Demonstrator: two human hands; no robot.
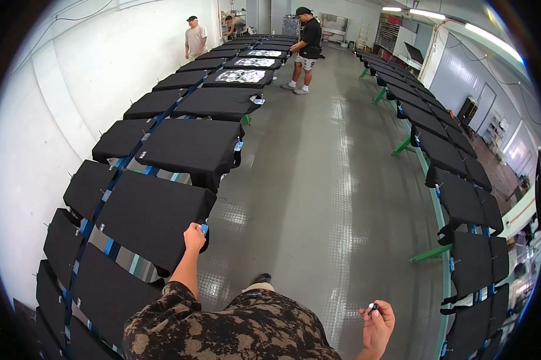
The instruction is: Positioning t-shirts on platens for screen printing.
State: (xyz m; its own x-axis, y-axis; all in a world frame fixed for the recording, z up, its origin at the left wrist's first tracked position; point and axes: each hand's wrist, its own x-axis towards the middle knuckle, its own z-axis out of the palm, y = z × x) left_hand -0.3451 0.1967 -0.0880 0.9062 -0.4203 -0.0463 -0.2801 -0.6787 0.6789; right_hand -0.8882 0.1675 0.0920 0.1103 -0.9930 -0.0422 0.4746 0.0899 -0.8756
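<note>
My left hand point(194, 237) is closed at the aisle-side edge of a black T-shirt point(153, 211) stretched flat over a printing board. A small blue tab point(204, 229) shows at its fingertips; part of the grip is hidden. Out over the floor on the right, my right hand point(378, 329) is raised, pinching a small black-and-white object point(373, 308) too small to identify. Beyond the left hand, another black T-shirt point(189, 143) covers its board, with a similar blue tab point(239, 146) at its end.
Blue rails point(140, 144) link the left rows of shirt-covered boards; several far shirts carry a white print point(242, 76). A second row point(441, 150) stands on green legs point(429, 253) at right. One person point(307, 45) stands in the aisle, another point(195, 39) by the wall.
</note>
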